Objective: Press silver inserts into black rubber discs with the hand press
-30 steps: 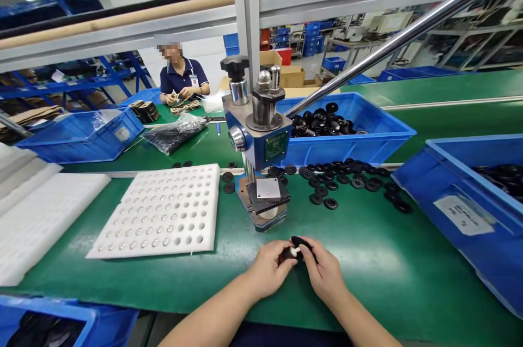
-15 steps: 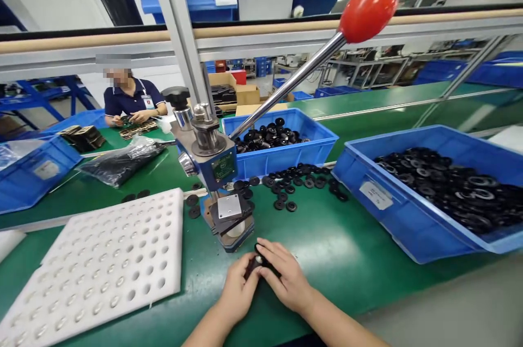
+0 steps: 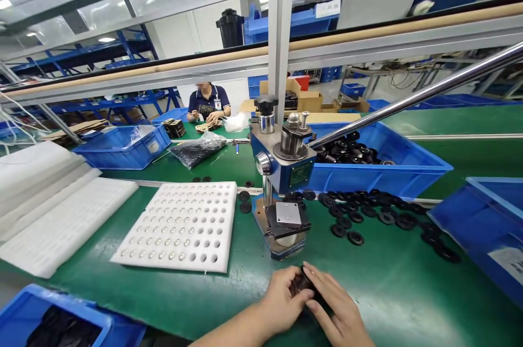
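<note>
Low over the green bench, my left hand (image 3: 283, 301) and my right hand (image 3: 335, 306) are closed together around a small black round part (image 3: 301, 283). Fingers cover most of it, so its exact shape is hidden. Just beyond my hands stands a blue hand press (image 3: 281, 167) with a long steel lever (image 3: 417, 97). A flat metal plate (image 3: 288, 214) lies on the press's black base fixture. To the left is a white foam tray (image 3: 231, 216) with rows of holes, many filled with small shiny round pieces. The columns on its right side are unfilled.
Black discs (image 3: 355, 217) lie scattered right of the press. A blue bin (image 3: 379, 181) of black parts stands behind them, another blue bin (image 3: 482, 238) at right. More foam (image 3: 61, 216) lies at left. A person (image 3: 209, 103) sits across the bench.
The view has swung left, so the press, tray and bins appear further right and the lever's red knob is out of frame. My hands still hold the black part together.
</note>
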The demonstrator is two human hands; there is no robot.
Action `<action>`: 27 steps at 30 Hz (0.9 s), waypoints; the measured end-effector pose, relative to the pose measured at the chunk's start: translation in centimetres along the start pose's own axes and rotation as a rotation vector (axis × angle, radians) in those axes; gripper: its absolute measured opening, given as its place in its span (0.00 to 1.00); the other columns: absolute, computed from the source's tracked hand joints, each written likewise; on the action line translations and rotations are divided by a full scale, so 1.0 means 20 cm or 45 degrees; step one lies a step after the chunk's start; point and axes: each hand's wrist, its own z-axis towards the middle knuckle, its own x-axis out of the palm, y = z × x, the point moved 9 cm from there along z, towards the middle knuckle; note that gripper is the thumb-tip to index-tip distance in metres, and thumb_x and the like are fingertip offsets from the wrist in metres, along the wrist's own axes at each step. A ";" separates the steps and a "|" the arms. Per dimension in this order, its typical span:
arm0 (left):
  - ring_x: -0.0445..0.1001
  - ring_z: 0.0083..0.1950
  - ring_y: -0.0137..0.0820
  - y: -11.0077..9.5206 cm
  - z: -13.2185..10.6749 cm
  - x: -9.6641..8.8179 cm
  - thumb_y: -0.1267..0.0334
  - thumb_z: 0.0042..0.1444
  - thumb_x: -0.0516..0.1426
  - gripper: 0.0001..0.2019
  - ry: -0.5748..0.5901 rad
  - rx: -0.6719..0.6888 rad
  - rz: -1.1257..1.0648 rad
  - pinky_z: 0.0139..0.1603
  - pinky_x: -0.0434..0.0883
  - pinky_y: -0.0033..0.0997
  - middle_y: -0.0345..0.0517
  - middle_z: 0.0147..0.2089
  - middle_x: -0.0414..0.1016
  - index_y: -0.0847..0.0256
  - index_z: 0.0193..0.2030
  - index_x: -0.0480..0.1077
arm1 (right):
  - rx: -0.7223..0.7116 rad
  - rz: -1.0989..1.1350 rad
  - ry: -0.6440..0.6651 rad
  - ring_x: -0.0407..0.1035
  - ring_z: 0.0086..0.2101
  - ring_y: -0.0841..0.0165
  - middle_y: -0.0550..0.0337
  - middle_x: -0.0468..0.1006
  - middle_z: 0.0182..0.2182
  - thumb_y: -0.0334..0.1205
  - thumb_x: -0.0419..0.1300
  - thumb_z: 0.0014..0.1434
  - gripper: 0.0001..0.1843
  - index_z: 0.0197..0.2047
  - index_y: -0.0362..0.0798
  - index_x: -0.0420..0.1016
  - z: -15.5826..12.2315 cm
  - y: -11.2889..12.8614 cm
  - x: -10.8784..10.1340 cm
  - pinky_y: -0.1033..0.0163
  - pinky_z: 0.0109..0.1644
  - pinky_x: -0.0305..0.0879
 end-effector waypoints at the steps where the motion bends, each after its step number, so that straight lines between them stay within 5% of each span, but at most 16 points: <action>1: 0.60 0.28 0.27 0.00 0.00 0.00 0.72 0.47 0.61 0.05 0.000 -0.001 -0.021 0.31 0.58 0.27 0.35 0.25 0.63 0.63 0.30 0.68 | 0.012 0.004 0.003 0.73 0.53 0.61 0.53 0.74 0.57 0.45 0.54 0.69 0.28 0.70 0.54 0.58 0.00 -0.01 0.00 0.58 0.55 0.73; 5: 0.67 0.32 0.30 -0.04 0.00 0.00 0.65 0.50 0.61 0.06 0.027 0.024 -0.180 0.35 0.64 0.29 0.41 0.30 0.72 0.63 0.36 0.71 | 0.113 0.096 -0.027 0.71 0.56 0.59 0.51 0.73 0.58 0.47 0.53 0.70 0.27 0.70 0.54 0.60 -0.01 -0.03 0.00 0.55 0.57 0.72; 8: 0.73 0.38 0.35 -0.01 -0.01 -0.03 0.54 0.53 0.62 0.15 -0.022 -0.013 -0.326 0.40 0.69 0.31 0.48 0.38 0.78 0.61 0.42 0.72 | 0.400 0.157 -0.125 0.73 0.52 0.61 0.50 0.76 0.53 0.46 0.48 0.71 0.23 0.66 0.53 0.66 -0.04 -0.10 -0.02 0.55 0.54 0.74; 13: 0.70 0.28 0.31 0.13 0.04 -0.03 0.43 0.50 0.64 0.24 0.023 -0.166 -0.327 0.28 0.68 0.28 0.45 0.30 0.76 0.62 0.44 0.72 | 0.855 -0.084 -0.290 0.75 0.38 0.68 0.50 0.77 0.45 0.41 0.49 0.69 0.18 0.56 0.47 0.73 -0.09 -0.32 -0.10 0.65 0.40 0.76; 18: 0.69 0.27 0.28 0.07 0.03 -0.06 0.46 0.47 0.66 0.23 -0.058 -0.094 -0.314 0.28 0.70 0.27 0.48 0.36 0.79 0.62 0.42 0.73 | 0.870 -0.257 -0.264 0.68 0.53 0.57 0.45 0.69 0.56 0.37 0.60 0.59 0.24 0.59 0.47 0.71 -0.04 -0.55 -0.25 0.50 0.56 0.70; 22: 0.71 0.27 0.30 0.04 0.04 -0.06 0.49 0.43 0.68 0.21 -0.054 -0.142 -0.357 0.25 0.70 0.26 0.49 0.32 0.79 0.63 0.36 0.74 | 0.903 -0.386 -0.159 0.67 0.50 0.53 0.43 0.72 0.51 0.33 0.58 0.60 0.18 0.54 0.46 0.76 -0.02 -0.74 -0.31 0.41 0.56 0.66; 27: 0.68 0.25 0.28 0.02 0.05 -0.05 0.53 0.43 0.67 0.18 -0.060 -0.162 -0.384 0.25 0.68 0.26 0.43 0.25 0.73 0.66 0.35 0.76 | 0.842 -0.395 -0.078 0.70 0.46 0.56 0.47 0.77 0.46 0.35 0.57 0.60 0.14 0.49 0.46 0.77 -0.02 -0.70 -0.26 0.47 0.52 0.69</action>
